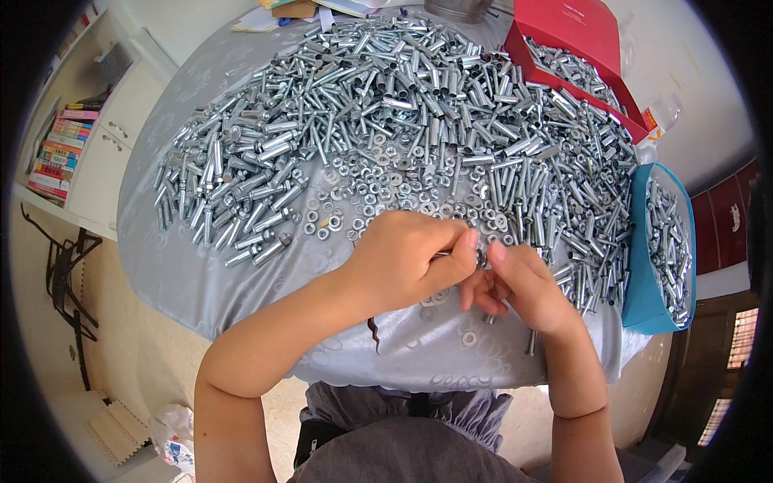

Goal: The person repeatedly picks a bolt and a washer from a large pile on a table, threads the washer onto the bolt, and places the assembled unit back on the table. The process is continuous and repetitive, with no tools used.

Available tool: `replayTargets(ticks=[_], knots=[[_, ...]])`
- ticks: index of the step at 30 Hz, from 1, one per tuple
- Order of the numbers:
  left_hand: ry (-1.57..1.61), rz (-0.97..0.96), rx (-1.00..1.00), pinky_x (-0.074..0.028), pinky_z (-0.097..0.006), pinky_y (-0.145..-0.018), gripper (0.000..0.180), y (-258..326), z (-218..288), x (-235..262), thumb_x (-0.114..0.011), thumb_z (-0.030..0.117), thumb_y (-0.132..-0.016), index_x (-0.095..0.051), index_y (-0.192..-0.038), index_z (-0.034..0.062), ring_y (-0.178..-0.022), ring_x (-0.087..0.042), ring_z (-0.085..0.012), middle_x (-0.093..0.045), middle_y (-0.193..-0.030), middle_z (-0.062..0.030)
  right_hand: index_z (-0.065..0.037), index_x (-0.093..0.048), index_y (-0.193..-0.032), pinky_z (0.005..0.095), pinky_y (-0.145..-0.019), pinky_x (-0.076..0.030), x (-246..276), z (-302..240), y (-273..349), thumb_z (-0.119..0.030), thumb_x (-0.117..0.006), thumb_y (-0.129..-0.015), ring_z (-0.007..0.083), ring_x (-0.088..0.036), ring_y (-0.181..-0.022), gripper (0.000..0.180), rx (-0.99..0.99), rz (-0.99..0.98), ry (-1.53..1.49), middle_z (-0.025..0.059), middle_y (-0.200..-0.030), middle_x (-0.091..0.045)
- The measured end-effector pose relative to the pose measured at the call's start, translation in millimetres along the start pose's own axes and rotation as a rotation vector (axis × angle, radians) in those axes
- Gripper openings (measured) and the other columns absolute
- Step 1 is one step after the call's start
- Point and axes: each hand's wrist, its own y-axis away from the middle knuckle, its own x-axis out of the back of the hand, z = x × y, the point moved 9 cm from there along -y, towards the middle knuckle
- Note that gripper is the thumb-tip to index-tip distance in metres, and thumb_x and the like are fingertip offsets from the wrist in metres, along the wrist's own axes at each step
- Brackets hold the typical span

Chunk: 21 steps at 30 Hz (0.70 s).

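My left hand (pixel 407 258) is closed in a pinch around a metal bolt (pixel 441 254), most of it hidden by the fingers. At the bolt's right end a small ring-shaped piece (pixel 481 258), a nut or washer, shows between my two thumbs. My right hand (pixel 523 282) meets it there, thumb against that end and the other fingers curled below. Both hands hover over the near part of the table, just in front of loose nuts and washers (pixel 378 191). A single washer (pixel 469 339) lies on the cloth below my right hand.
A huge heap of metal sleeves and bolts (pixel 386 80) covers the grey tablecloth (pixel 185 282). Assembled sleeve anchors (pixel 262 197) lie at left. A red box (pixel 636 121) and a teal bin (pixel 640 266), both holding metal parts, stand at right. A bookshelf (pixel 105 169) is beyond the left edge.
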Motion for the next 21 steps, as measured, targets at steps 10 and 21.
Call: replayTargets(ticks=[10,21], knots=[[0.010,-0.046,0.044,-0.041,-0.037,-0.043,0.029,2,0,0,-0.048,0.024,-0.085,-0.057,-0.067,0.0045,-0.048,-0.054,-0.0298,-0.054,-0.054,-0.0122,-0.003,-0.054,-0.082,0.0173,-0.041,-0.027,5,5,2,-0.019,-0.057,-0.085,0.0015,-0.036,-0.045,0.017,-0.132,0.136,-0.255,-0.0030,-0.054,-0.044],[0.030,-0.056,0.106,-0.041,-0.036,-0.044,0.029,2,-6,0,-0.047,0.026,-0.086,-0.059,-0.071,0.0047,-0.048,-0.054,-0.0295,-0.054,-0.055,-0.0121,-0.003,-0.050,-0.082,0.0180,-0.049,-0.029,2,-17,1,-0.013,-0.056,-0.085,0.0013,-0.037,-0.057,0.012,0.204,0.099,0.105,-0.0050,-0.065,-0.045]])
